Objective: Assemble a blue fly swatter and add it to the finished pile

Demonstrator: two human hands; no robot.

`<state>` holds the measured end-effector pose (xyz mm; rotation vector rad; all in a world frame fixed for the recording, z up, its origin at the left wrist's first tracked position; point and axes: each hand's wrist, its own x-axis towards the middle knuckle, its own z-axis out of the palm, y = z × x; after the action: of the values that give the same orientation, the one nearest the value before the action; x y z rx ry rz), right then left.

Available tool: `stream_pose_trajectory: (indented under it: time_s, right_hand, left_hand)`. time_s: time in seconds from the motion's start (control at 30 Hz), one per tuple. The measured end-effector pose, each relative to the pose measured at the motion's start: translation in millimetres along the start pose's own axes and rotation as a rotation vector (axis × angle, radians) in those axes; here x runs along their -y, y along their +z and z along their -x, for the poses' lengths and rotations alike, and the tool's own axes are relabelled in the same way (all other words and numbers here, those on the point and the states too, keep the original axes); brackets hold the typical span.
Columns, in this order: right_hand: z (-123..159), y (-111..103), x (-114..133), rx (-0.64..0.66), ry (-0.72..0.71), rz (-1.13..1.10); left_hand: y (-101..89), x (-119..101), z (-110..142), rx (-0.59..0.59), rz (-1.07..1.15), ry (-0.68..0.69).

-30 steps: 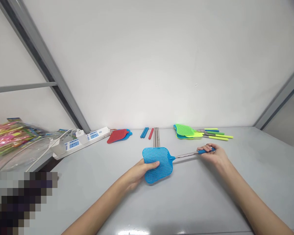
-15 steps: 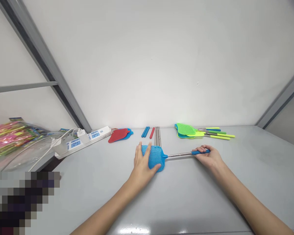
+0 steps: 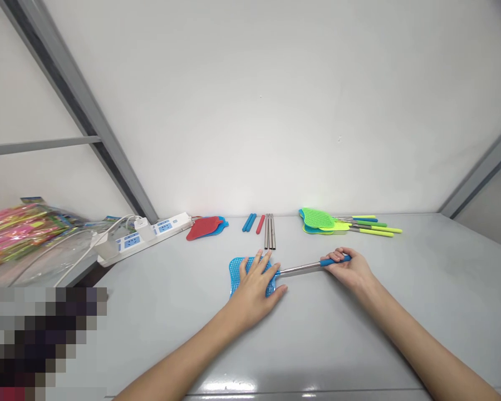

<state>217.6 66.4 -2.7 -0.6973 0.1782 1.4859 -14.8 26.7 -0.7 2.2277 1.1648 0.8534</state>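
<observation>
A blue fly swatter [image 3: 236, 270] lies across the table in front of me, its mesh head to the left and its metal rod running right. My left hand [image 3: 256, 289] rests over the mesh head with fingers spread, hiding much of it. Around the blue grip at the other end, the fingers of my right hand [image 3: 347, 268] are closed. Just behind the head lie several metal rods [image 3: 270, 231] side by side. Left of those are a red grip tube [image 3: 260, 224] and two blue grip tubes [image 3: 249, 222].
Red and blue swatter heads [image 3: 204, 227] lie at the back left, near a white power strip [image 3: 150, 238] with plugged-in adapters. Several green, yellow and blue fly swatters [image 3: 319, 219] are stacked at the back right. Bagged colourful items [image 3: 25, 231] sit far left.
The swatter has shifted slightly left and nearer to me, uncovering the rods' near ends. My left hand has slid right over the mesh and flattened; my right hand keeps the grip.
</observation>
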Motion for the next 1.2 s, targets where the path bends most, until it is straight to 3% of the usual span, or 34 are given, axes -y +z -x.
stream_pose_trajectory:
  time_s: [0.3, 0.57, 0.93, 1.2]
  right_hand:
    - [6, 2, -6, 0.006, 0.031, 0.003]
    - [8, 3, -13, 0.024, 0.040, 0.028]
    - [11, 3, -11, 0.018, 0.075, -0.002]
    - [5, 5, -4, -0.025, 0.072, 0.030]
  left_hand:
    - [-1.5, 0, -2, 0.027, -0.082, 0.080]
    - [-3.3, -7, -4, 0.114, -0.346, 0.153]
    - [-6.6, -4, -7, 0.149, -0.321, 0.189]
    - [-2.2, -13, -1, 0.275, -0.426, 0.205]
